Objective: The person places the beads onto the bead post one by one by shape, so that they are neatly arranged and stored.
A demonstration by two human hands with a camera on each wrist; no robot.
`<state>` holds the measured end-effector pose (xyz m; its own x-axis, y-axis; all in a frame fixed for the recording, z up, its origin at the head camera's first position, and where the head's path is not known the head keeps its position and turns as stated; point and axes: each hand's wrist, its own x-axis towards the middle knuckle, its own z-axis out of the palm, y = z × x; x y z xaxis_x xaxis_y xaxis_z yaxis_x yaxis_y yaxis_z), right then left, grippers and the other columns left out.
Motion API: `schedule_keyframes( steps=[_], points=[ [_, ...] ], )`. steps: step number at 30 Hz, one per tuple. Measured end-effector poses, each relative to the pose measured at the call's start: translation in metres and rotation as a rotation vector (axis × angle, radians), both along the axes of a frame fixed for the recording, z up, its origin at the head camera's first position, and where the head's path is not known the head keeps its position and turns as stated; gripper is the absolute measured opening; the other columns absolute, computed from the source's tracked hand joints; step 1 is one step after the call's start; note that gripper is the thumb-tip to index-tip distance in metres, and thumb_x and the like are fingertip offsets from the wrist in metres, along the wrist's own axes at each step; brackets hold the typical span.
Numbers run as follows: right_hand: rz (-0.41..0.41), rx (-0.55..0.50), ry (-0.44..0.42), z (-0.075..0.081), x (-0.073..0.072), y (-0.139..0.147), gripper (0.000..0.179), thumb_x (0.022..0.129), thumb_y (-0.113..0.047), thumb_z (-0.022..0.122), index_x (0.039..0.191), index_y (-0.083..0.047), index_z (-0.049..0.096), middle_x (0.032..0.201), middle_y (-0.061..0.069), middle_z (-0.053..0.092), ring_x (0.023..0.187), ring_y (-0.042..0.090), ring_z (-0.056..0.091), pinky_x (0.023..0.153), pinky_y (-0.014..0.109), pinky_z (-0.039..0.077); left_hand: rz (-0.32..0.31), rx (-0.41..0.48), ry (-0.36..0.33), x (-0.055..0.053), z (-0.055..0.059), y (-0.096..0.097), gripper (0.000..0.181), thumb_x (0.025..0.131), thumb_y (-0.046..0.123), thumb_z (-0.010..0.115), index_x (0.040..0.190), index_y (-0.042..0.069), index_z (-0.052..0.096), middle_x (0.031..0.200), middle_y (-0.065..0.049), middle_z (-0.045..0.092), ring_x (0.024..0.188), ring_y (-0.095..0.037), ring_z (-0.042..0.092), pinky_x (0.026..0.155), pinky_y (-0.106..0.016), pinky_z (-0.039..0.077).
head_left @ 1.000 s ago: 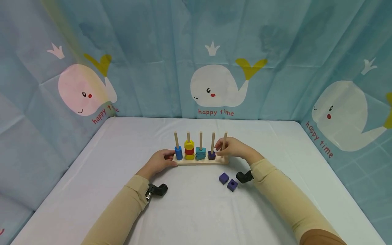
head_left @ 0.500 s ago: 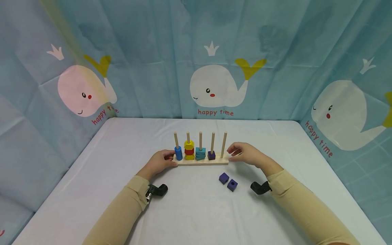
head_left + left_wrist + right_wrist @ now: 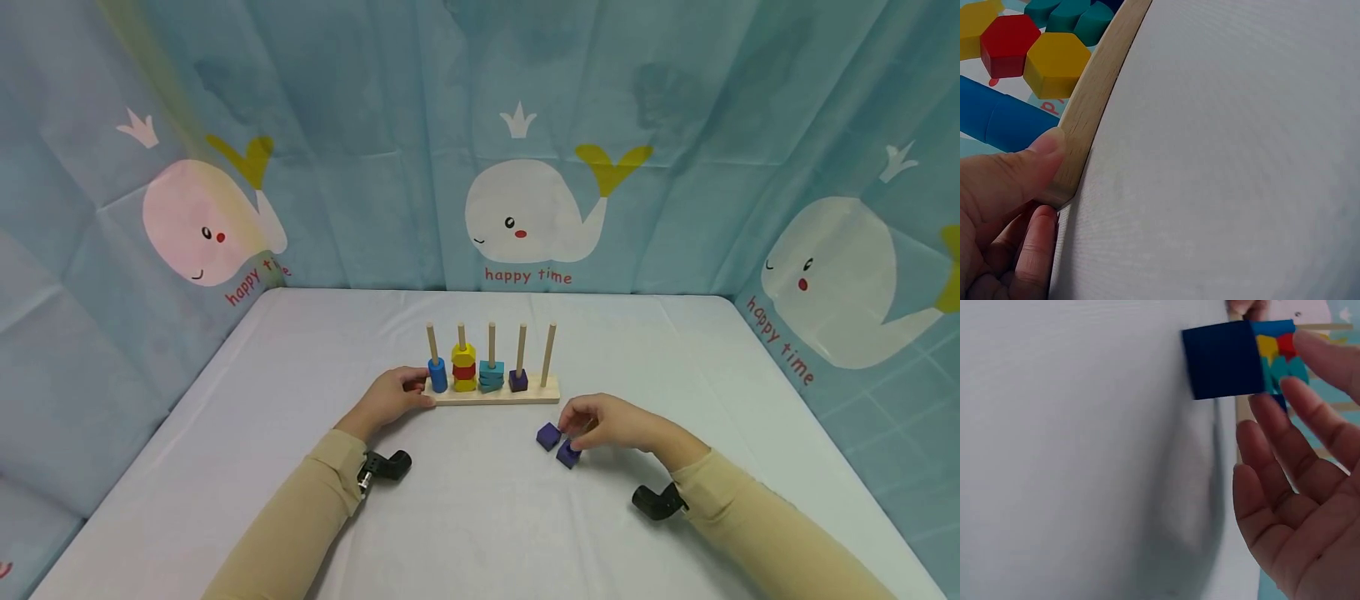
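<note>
A wooden peg stacker (image 3: 495, 398) stands on the table, its pegs upright. My left hand (image 3: 387, 400) grips its left end; in the left wrist view the thumb (image 3: 1047, 145) presses the base's edge beside the blue cylinders (image 3: 437, 375). Two loose purple cubes lie in front of the stacker, a left one (image 3: 548, 437) and a right one (image 3: 567, 455). My right hand (image 3: 618, 425) hovers at the right cube, partly covering it. In the right wrist view a cube (image 3: 1222, 360) shows before the parted thumb and fingers (image 3: 1272, 419), which do not close on it.
Yellow and red pieces (image 3: 463, 368), teal pieces (image 3: 491, 377) and one purple cube (image 3: 518, 381) sit on the middle pegs. The rightmost peg (image 3: 549, 354) is bare. Behind the white table (image 3: 465, 517) hangs a blue whale-print curtain (image 3: 375, 208).
My right hand has left the right-hand pegs, drawn back to the right, then come down towards the front to the loose purple cubes. The left hand and the stacker stay put.
</note>
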<state>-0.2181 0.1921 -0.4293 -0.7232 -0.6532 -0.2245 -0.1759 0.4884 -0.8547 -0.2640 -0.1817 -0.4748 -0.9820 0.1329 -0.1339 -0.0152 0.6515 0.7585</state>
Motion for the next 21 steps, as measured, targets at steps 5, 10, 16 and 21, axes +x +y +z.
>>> schedule_keyframes(
  steps=[5,10,16,21],
  points=[
    [0.033,0.025,-0.008,-0.0021,0.0077,0.0020,0.024,0.076,-0.007,0.072,0.098,-0.006,0.062,0.092,0.007,0.060,0.083,0.021,0.052,0.071,0.029,0.045,0.003,0.000,-0.001,-0.0001,-0.0005,0.0001,0.056,0.074,0.027,0.076,0.124,0.012,0.057,0.105,-0.002,0.060,0.092,-0.018,0.051,0.087,-0.035,0.044],
    [0.070,0.057,0.030,-0.0067,0.0080,0.0049,0.027,0.074,-0.006,0.073,0.098,-0.010,0.062,0.096,0.003,0.059,0.089,0.020,0.052,0.076,0.029,0.045,0.002,0.002,0.002,0.0000,-0.0005,0.0000,0.056,0.074,0.026,0.076,0.124,0.012,0.057,0.106,-0.002,0.060,0.092,-0.017,0.051,0.087,-0.034,0.044],
    [0.102,0.098,0.086,-0.0100,0.0066,0.0060,0.026,0.075,-0.004,0.072,0.097,-0.014,0.062,0.090,-0.001,0.057,0.084,0.020,0.051,0.070,0.026,0.046,0.001,0.004,0.001,0.0007,-0.0002,0.0008,0.056,0.074,0.025,0.076,0.125,0.012,0.057,0.108,-0.003,0.059,0.093,-0.017,0.052,0.087,-0.034,0.045],
    [0.094,0.121,0.117,-0.0018,0.0045,0.0053,0.022,0.077,-0.008,0.071,0.095,-0.017,0.061,0.085,-0.002,0.058,0.079,0.018,0.052,0.066,0.026,0.046,0.002,-0.005,0.002,0.0007,-0.0001,0.0006,0.055,0.074,0.026,0.076,0.125,0.013,0.057,0.107,-0.003,0.059,0.094,-0.018,0.052,0.088,-0.035,0.045]
  ],
)
